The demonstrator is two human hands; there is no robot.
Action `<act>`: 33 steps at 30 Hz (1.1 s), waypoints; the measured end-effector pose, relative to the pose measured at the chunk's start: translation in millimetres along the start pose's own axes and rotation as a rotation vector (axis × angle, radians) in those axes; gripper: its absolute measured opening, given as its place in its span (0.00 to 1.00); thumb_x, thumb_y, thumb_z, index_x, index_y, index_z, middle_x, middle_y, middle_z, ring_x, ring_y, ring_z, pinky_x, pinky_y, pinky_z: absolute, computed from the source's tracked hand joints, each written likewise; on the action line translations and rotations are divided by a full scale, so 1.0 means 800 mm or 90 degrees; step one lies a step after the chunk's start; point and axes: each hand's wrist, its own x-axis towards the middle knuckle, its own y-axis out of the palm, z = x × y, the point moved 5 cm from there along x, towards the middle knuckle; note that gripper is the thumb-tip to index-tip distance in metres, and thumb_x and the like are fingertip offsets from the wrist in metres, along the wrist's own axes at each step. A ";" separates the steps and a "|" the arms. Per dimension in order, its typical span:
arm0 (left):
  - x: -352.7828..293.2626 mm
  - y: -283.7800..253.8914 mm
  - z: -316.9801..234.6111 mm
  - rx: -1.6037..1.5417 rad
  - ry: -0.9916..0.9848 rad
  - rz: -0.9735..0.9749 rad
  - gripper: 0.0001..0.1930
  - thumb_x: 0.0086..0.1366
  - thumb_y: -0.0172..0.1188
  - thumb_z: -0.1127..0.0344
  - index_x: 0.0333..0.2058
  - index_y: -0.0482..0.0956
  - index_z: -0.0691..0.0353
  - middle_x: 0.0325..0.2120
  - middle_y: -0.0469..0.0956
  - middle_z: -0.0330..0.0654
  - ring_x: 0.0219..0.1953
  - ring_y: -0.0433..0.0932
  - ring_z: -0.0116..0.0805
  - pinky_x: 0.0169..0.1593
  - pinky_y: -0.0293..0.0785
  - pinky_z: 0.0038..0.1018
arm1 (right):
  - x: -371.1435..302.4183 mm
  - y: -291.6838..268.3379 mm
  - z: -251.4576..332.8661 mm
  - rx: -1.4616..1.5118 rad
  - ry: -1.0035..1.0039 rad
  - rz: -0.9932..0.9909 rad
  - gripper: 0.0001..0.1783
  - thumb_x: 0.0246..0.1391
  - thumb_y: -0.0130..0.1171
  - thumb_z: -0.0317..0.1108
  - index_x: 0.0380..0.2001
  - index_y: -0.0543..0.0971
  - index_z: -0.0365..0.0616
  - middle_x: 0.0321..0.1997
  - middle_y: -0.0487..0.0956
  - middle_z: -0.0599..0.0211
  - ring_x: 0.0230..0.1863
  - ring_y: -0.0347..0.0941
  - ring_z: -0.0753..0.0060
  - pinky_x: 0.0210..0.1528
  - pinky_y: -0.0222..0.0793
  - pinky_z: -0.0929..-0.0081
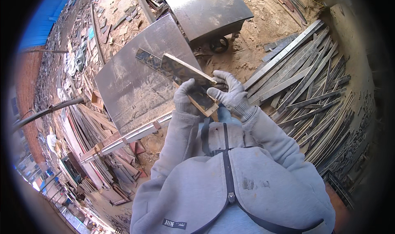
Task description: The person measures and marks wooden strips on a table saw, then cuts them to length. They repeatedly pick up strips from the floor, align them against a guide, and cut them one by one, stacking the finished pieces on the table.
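Both my hands wear grey knitted gloves and are raised in front of my chest, over the near edge of a metal table. My left hand [184, 97] is closed on the near part of a long, dark-faced plywood strip [151, 62], its thumb on top. The strip slants away to the far left above the table. My right hand [232, 93] grips the near end of a second dark plywood piece [181, 70] between thumb and fingers. This piece has a pale cut edge and overlaps the first strip. The fingers under both pieces are partly hidden.
Sawdust lies on the metal table top [135, 84], with a pale rail [142, 130] along its near side. Beyond stands another metal surface [210, 10] above a black wheel [219, 44]. Long wood strips [300, 75] are heaped at right; scrap boards [96, 123] lie at left.
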 end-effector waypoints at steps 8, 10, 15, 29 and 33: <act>0.018 0.003 -0.039 -0.087 0.119 -0.037 0.32 0.59 0.74 0.38 0.49 0.75 0.57 0.41 0.79 0.43 0.43 0.83 0.41 0.57 0.78 0.65 | 0.025 0.032 0.029 -0.373 -0.530 0.147 0.16 0.49 0.70 0.25 0.44 0.84 0.42 0.42 0.86 0.58 0.41 0.84 0.52 0.44 0.81 0.62; 0.023 -0.006 -0.048 -0.120 0.119 -0.120 0.27 0.63 0.72 0.40 0.43 0.74 0.56 0.36 0.78 0.39 0.40 0.83 0.38 0.56 0.78 0.64 | 0.025 0.039 0.029 -0.413 -0.585 0.220 0.19 0.46 0.71 0.25 0.45 0.84 0.43 0.45 0.86 0.61 0.41 0.84 0.54 0.43 0.80 0.62; 0.028 -0.011 -0.054 -0.123 0.142 -0.130 0.21 0.67 0.70 0.44 0.39 0.72 0.53 0.30 0.75 0.36 0.36 0.82 0.37 0.53 0.81 0.58 | 0.023 0.052 0.017 -0.410 -0.539 0.187 0.24 0.49 0.69 0.26 0.52 0.83 0.42 0.47 0.85 0.59 0.46 0.83 0.51 0.51 0.80 0.62; 0.060 -0.115 -0.078 1.522 0.520 0.002 0.39 0.62 0.69 0.41 0.70 0.69 0.37 0.71 0.66 0.41 0.75 0.59 0.51 0.77 0.50 0.53 | 0.087 -0.087 -0.142 -0.047 0.313 0.050 0.26 0.61 0.70 0.29 0.60 0.76 0.35 0.50 0.85 0.60 0.47 0.81 0.73 0.49 0.79 0.74; 0.083 -0.128 -0.101 1.582 0.519 0.013 0.22 0.62 0.67 0.44 0.53 0.83 0.39 0.67 0.72 0.42 0.70 0.64 0.49 0.76 0.48 0.54 | 0.095 -0.097 -0.182 -0.101 0.234 0.111 0.29 0.61 0.71 0.31 0.62 0.74 0.33 0.56 0.83 0.61 0.55 0.77 0.74 0.59 0.74 0.74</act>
